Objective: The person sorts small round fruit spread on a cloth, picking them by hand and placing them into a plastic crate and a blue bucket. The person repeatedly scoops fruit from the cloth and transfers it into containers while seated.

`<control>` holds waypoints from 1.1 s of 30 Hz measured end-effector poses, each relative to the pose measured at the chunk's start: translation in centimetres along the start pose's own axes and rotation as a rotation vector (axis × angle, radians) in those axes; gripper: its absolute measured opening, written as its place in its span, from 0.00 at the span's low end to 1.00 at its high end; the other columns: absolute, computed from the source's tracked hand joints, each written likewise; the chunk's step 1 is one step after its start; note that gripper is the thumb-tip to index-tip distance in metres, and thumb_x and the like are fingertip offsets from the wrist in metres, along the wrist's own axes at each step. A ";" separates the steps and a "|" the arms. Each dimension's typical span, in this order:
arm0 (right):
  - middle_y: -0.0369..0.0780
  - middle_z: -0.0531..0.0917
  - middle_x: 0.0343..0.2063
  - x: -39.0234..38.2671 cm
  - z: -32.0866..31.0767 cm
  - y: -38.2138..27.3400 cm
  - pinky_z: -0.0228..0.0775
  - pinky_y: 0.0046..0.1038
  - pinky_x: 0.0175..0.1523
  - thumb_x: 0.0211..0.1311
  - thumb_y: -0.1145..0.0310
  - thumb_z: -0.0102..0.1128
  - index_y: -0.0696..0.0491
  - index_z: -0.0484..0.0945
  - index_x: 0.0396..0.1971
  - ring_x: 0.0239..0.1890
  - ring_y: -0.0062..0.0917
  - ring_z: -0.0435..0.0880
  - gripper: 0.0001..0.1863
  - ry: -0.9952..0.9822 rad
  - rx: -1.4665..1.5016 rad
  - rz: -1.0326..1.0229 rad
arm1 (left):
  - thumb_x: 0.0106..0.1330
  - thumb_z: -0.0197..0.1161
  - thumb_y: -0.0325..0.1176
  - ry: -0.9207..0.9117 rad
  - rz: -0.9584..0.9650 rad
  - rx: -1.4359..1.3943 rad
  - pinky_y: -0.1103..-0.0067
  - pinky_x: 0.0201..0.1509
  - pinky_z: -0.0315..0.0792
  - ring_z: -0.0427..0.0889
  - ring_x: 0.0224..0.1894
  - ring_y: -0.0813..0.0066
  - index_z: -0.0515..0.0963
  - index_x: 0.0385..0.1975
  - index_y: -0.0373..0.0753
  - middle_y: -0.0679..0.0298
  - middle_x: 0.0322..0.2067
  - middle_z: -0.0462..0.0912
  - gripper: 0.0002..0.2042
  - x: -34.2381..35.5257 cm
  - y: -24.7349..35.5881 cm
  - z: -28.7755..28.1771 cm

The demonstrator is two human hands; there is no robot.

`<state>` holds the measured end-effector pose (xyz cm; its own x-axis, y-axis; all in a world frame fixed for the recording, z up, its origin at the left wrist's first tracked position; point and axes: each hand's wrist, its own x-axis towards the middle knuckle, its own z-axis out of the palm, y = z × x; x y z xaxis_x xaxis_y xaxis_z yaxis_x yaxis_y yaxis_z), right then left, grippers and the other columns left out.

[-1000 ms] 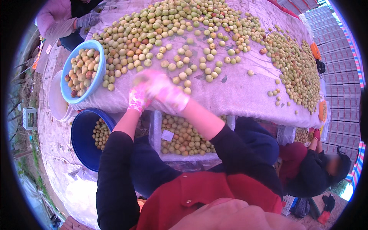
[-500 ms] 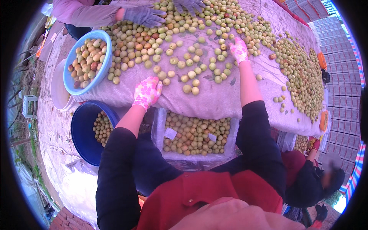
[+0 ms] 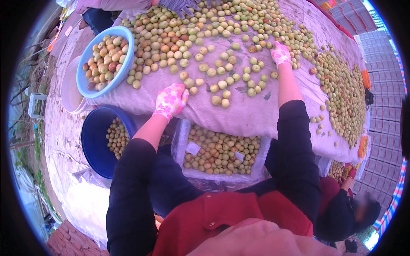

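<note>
A pale cloth-covered table (image 3: 252,112) carries many small round green-to-brown fruits (image 3: 222,85) that look like jujubes. My left hand (image 3: 171,101), in a white glove with pink flowers, hovers by the table's near edge. Its fingers are curled together, and whatever they may hold is hidden. My right hand (image 3: 281,54), in a matching glove, reaches forward to the edge of the fruit pile, index finger stretched out, with nothing visible in it. Below the near edge, between my knees, a plastic-lined crate (image 3: 178,141) holds more fruits and two white paper slips.
A light-blue basin (image 3: 81,70) full of fruits sits at the table's left. Beside it are a white bucket (image 3: 68,91) and a dark-blue tub (image 3: 96,147) partly filled with fruits. Grey-gloved hands (image 3: 177,5) of another person work across the table; someone else (image 3: 341,209) sits at the right.
My right hand has stayed extended at the fruits, and my left remains near the edge. The view has shifted slightly. The other person's grey-gloved hands have drawn back toward the far edge.
</note>
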<state>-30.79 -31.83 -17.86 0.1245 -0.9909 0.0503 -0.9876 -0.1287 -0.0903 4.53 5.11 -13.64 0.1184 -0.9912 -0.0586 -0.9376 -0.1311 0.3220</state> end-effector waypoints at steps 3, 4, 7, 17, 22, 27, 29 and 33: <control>0.48 0.82 0.51 0.7 0.9 0.5 0.72 0.42 0.58 0.57 0.62 0.59 0.45 0.75 0.59 0.54 0.44 0.80 0.26 0.031 0.027 -0.027 | 0.68 0.52 0.44 -0.016 -0.003 0.024 0.59 0.44 0.76 0.83 0.39 0.53 0.78 0.35 0.41 0.55 0.36 0.83 0.13 0.0 0.2 -0.2; 0.48 0.82 0.51 0.6 0.7 0.4 0.73 0.43 0.56 0.57 0.63 0.59 0.45 0.76 0.58 0.54 0.45 0.80 0.25 0.055 0.064 -0.009 | 0.68 0.52 0.44 -0.035 -0.017 0.023 0.60 0.44 0.76 0.83 0.40 0.53 0.78 0.35 0.41 0.55 0.36 0.82 0.13 0.1 0.2 -0.3; 0.47 0.85 0.44 -2.1 -1.1 -2.1 0.75 0.36 0.51 0.58 0.62 0.64 0.49 0.78 0.54 0.46 0.37 0.84 0.23 0.091 0.383 0.080 | 0.68 0.52 0.43 -0.035 0.001 0.008 0.60 0.45 0.76 0.83 0.41 0.54 0.78 0.35 0.41 0.55 0.36 0.82 0.13 0.1 0.2 -0.6; 0.33 0.82 0.37 -26.7 -10.4 -26.9 0.74 0.21 0.32 0.62 0.70 0.63 0.52 0.80 0.50 0.30 0.14 0.79 0.16 -0.825 1.672 -0.299 | 0.68 0.53 0.43 0.019 -0.023 -0.294 0.60 0.47 0.76 0.83 0.41 0.53 0.79 0.37 0.41 0.54 0.37 0.83 0.13 0.4 -1.7 2.1; 0.38 0.85 0.33 -20.4 -8.9 -27.7 0.76 0.29 0.46 0.61 0.72 0.62 0.51 0.84 0.42 0.39 0.26 0.83 0.10 -0.088 1.058 -0.646 | 0.68 0.53 0.43 0.011 0.037 -0.035 0.60 0.47 0.76 0.83 0.42 0.54 0.79 0.38 0.41 0.54 0.38 0.83 0.13 0.1 -1.2 1.4; 0.48 0.82 0.42 -8.9 -3.0 -17.2 0.75 0.42 0.50 0.62 0.60 0.57 0.45 0.78 0.52 0.47 0.45 0.82 0.18 0.105 0.193 -0.404 | 0.68 0.53 0.44 0.009 0.017 -0.087 0.59 0.45 0.75 0.83 0.41 0.55 0.78 0.34 0.42 0.56 0.36 0.82 0.13 -0.1 -0.3 0.0; 0.48 0.81 0.46 -7.5 -1.0 -14.7 0.75 0.42 0.51 0.62 0.58 0.58 0.45 0.78 0.53 0.49 0.44 0.81 0.19 0.017 0.098 -0.402 | 0.68 0.53 0.44 -0.012 0.012 -0.075 0.58 0.45 0.75 0.83 0.41 0.55 0.78 0.34 0.42 0.56 0.36 0.82 0.13 -0.1 -0.2 -0.3; 0.49 0.81 0.49 -8.3 -2.6 -16.1 0.75 0.42 0.51 0.61 0.59 0.60 0.45 0.78 0.54 0.53 0.42 0.80 0.21 0.036 0.159 -0.334 | 0.68 0.53 0.43 -0.026 0.006 -0.076 0.61 0.47 0.76 0.83 0.41 0.54 0.80 0.37 0.40 0.53 0.37 0.83 0.14 -0.1 -0.2 -0.5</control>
<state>-16.19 -21.48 -14.20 0.4311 -0.8917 0.1382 -0.8655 -0.4519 -0.2159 4.84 5.24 -13.27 0.1039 -0.9913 -0.0805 -0.9104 -0.1274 0.3936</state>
